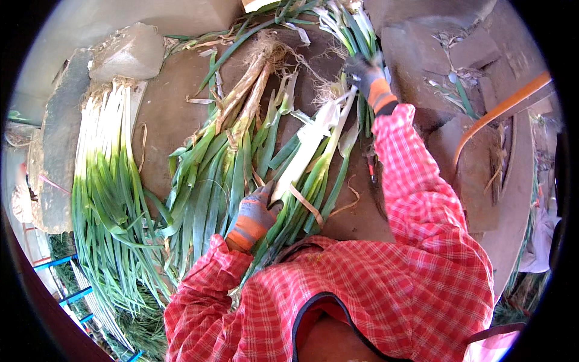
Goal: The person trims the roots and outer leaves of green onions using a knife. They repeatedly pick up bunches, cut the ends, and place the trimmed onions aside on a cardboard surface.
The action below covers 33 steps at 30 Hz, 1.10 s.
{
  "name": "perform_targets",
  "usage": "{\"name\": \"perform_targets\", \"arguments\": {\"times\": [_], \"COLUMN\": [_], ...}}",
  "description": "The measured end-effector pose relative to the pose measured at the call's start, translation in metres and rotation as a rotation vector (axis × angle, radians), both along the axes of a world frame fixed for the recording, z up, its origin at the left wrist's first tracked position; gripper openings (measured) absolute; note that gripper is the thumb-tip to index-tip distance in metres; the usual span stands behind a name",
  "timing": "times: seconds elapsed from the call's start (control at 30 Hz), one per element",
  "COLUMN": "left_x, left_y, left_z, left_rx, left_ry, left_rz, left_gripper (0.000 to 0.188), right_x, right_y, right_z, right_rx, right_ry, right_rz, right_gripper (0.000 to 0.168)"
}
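My left hand (252, 217), in a grey and orange work glove, grips a thick Welsh onion (312, 140) by its lower shaft. Its white stem slants up to the right, with loose peeled skin and a root tuft at the far end. More green onion leaves (294, 212) lie under and beside that hand. My right hand (372, 81), gloved alike and blurred, reaches out to a heap of white and green onion trimmings (353, 34); whether its fingers hold any is unclear. Left of centre lie unpeeled onions (246, 99) with brown skins and matted roots.
A neat row of cleaned onions (106, 149) lies at left, roots against a stone-like block (129, 54). A red-handled tool (372, 169) lies below my right forearm. An orange curved bar (493, 108) crosses at right, near flat blocks (475, 50). Blue bars (74, 296) show at lower left.
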State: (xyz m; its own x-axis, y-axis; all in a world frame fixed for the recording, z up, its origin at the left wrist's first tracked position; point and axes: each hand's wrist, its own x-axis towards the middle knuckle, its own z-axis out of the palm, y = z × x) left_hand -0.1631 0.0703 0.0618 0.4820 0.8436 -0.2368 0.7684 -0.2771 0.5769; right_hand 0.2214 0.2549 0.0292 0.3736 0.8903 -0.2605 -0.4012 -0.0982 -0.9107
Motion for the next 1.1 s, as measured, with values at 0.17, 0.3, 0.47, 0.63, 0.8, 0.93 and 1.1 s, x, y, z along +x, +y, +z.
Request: {"name": "perform_targets", "arguments": {"times": [0.17,0.3,0.47,0.63,0.8,0.93,1.1], "left_x": [0.004,0.005,-0.020,-0.042,-0.040,-0.043,-0.053], "left_y": [-0.012,-0.020,-0.035,-0.039,-0.039,-0.045,-0.053], "left_z": [0.014,0.018,0.022,0.025,0.027,0.033,0.036], "left_rx": [0.097,0.267,0.009,-0.480,-0.684,-1.061,-1.276], "left_ry": [0.166,0.141,-0.005,-0.387,-0.490,-0.691,-0.963], "left_rz": [-0.059,-0.084,0.037,0.296,0.362,0.328,0.421], "left_gripper": [0.058,0.054,0.054,0.053,0.050,0.047,0.068], "right_x": [-0.083,-0.089,0.047,0.049,-0.096,-0.112,-0.090], "right_y": [-0.072,-0.065,0.026,-0.008,-0.109,-0.121,-0.111], "right_z": [-0.024,-0.074,-0.089,-0.059,-0.063,-0.058,-0.009], "right_rx": [0.325,0.254,-0.199,-0.169,-0.263,0.095,-0.133], "right_ry": [-1.656,-0.810,-0.252,-0.842,0.211,0.599,-0.001], "right_rz": [1.038,0.817,0.100,-0.058,0.335,0.592,0.704], "right_gripper": [0.073,0.015,0.017,0.035,0.047,0.028,0.028]}}
